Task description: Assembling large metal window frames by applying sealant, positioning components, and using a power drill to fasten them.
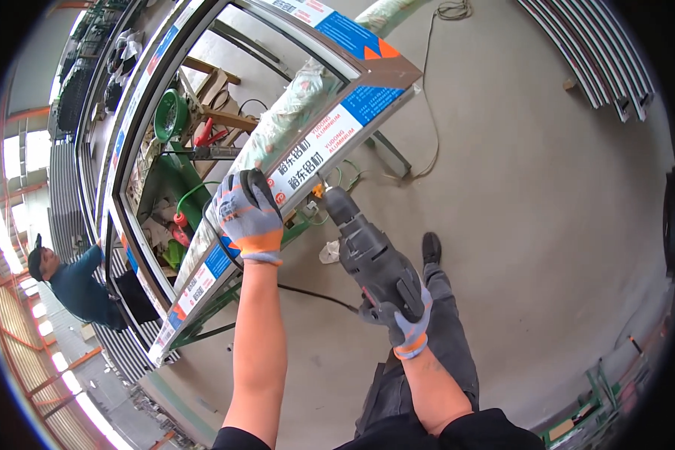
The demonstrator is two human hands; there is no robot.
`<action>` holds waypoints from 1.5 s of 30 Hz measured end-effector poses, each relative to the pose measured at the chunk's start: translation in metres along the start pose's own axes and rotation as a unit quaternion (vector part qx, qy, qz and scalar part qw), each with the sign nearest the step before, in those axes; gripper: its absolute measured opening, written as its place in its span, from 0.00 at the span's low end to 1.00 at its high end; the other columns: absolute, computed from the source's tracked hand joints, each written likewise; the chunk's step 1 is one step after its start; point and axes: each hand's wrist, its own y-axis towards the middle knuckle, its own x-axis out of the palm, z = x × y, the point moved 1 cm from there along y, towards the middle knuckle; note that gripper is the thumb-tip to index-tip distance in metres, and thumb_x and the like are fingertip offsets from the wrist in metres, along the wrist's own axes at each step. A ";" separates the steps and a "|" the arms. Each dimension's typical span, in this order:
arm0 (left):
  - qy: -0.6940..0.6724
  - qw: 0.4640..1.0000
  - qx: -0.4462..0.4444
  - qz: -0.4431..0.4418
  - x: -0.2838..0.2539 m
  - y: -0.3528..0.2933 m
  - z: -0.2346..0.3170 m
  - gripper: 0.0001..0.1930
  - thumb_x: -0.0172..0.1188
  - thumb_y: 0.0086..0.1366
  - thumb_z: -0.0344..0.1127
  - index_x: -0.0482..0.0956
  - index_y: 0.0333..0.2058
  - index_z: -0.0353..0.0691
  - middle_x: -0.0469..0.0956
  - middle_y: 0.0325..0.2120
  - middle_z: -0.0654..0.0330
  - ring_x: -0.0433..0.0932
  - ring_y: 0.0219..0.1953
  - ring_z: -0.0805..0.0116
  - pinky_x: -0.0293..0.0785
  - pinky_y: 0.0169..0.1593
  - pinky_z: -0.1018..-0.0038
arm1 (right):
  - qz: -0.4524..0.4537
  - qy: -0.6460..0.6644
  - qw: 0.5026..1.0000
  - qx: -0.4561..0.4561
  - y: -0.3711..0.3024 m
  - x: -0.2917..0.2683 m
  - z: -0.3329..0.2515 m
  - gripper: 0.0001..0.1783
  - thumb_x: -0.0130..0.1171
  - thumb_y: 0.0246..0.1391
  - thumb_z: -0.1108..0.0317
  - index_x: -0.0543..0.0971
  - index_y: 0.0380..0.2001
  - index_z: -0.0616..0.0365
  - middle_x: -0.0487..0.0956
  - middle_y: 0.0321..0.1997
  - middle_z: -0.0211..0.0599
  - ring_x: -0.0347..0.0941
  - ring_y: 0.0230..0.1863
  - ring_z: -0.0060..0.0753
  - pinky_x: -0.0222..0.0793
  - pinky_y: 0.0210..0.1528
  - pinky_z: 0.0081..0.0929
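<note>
My right hand, in a grey glove with an orange cuff, is closed round the handle of a black power drill. The drill points up and away, its bit beside the near side of a large aluminium frame; whether the tip touches is unclear. White and blue protective film covers much of the frame, and its corner is bare brown. My left hand, gloved alike, grips the near rail of that frame to the left of the drill, with fingers bent over it. A dark cord loops past this hand.
Under the frame are a green stand, a green bowl, red-handled tools and a film-wrapped roll. A cable runs across the floor. Long metal profiles lie at upper right. Another person stands at far left.
</note>
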 end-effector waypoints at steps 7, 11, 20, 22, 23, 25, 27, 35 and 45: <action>0.001 1.000 -0.007 -0.027 -0.004 0.006 0.003 0.12 0.50 0.66 0.35 0.79 0.38 0.35 0.78 0.37 0.46 0.75 0.42 0.45 0.68 0.49 0.57 | -0.020 -0.141 0.989 -0.038 -0.006 -0.007 0.010 0.45 0.68 0.40 0.61 0.66 0.61 0.72 0.76 0.54 0.44 0.75 0.51 0.35 0.69 0.55 0.29; -0.002 0.999 0.031 0.025 0.000 0.004 0.001 0.11 0.50 0.66 0.34 0.78 0.38 0.35 0.77 0.37 0.47 0.74 0.41 0.45 0.67 0.49 0.56 | -0.025 0.025 0.998 0.052 -0.001 -0.007 0.012 0.44 0.68 0.40 0.60 0.67 0.60 0.72 0.76 0.54 0.45 0.75 0.50 0.36 0.68 0.55 0.27; -0.002 1.000 0.024 0.005 -0.002 0.005 0.001 0.11 0.48 0.67 0.35 0.77 0.33 0.37 0.76 0.33 0.49 0.73 0.38 0.46 0.66 0.45 0.57 | -0.029 -0.079 0.996 -0.012 0.008 -0.002 0.003 0.45 0.69 0.41 0.61 0.66 0.61 0.72 0.76 0.55 0.46 0.74 0.53 0.33 0.68 0.56 0.25; 0.000 0.999 0.034 0.027 0.001 0.004 -0.001 0.11 0.47 0.67 0.35 0.76 0.30 0.38 0.75 0.30 0.50 0.73 0.36 0.48 0.66 0.42 0.57 | -0.033 -0.072 0.997 -0.023 0.008 -0.004 0.005 0.45 0.69 0.40 0.62 0.66 0.61 0.72 0.76 0.55 0.46 0.74 0.53 0.32 0.68 0.56 0.25; 0.000 0.999 0.034 0.028 0.002 0.005 -0.001 0.11 0.47 0.67 0.35 0.76 0.30 0.38 0.75 0.30 0.50 0.73 0.36 0.48 0.66 0.42 0.57 | -0.035 -0.067 0.997 -0.032 0.008 -0.004 0.006 0.45 0.69 0.40 0.63 0.65 0.61 0.72 0.76 0.54 0.45 0.74 0.53 0.32 0.68 0.56 0.26; -0.001 0.999 0.029 0.020 0.002 0.006 0.001 0.11 0.47 0.67 0.34 0.76 0.30 0.38 0.75 0.30 0.51 0.72 0.36 0.48 0.66 0.43 0.57 | -0.031 -0.055 0.998 -0.009 0.008 -0.006 0.005 0.45 0.69 0.39 0.64 0.65 0.62 0.72 0.76 0.54 0.45 0.74 0.53 0.31 0.68 0.56 0.26; -0.009 0.999 0.028 0.013 -0.003 0.008 0.004 0.10 0.47 0.67 0.34 0.76 0.30 0.38 0.74 0.30 0.51 0.72 0.36 0.47 0.66 0.43 0.57 | -0.028 -0.042 0.999 0.013 0.009 -0.006 0.007 0.45 0.68 0.39 0.65 0.65 0.62 0.72 0.76 0.54 0.45 0.74 0.53 0.31 0.68 0.56 0.26; -0.022 1.000 0.018 0.000 -0.007 0.010 0.010 0.09 0.48 0.66 0.33 0.76 0.29 0.37 0.74 0.28 0.50 0.72 0.34 0.46 0.67 0.42 0.58 | -0.028 -0.096 0.994 -0.037 0.010 -0.004 -0.003 0.45 0.69 0.37 0.67 0.66 0.61 0.70 0.79 0.51 0.44 0.76 0.49 0.29 0.70 0.54 0.24; -0.021 0.999 0.026 0.027 -0.005 0.010 0.009 0.09 0.50 0.65 0.32 0.76 0.29 0.37 0.74 0.29 0.49 0.73 0.35 0.45 0.66 0.43 0.55 | -0.036 -0.184 0.981 -0.048 0.018 -0.004 -0.018 0.45 0.70 0.40 0.57 0.67 0.60 0.71 0.78 0.53 0.48 0.78 0.51 0.37 0.71 0.54 0.27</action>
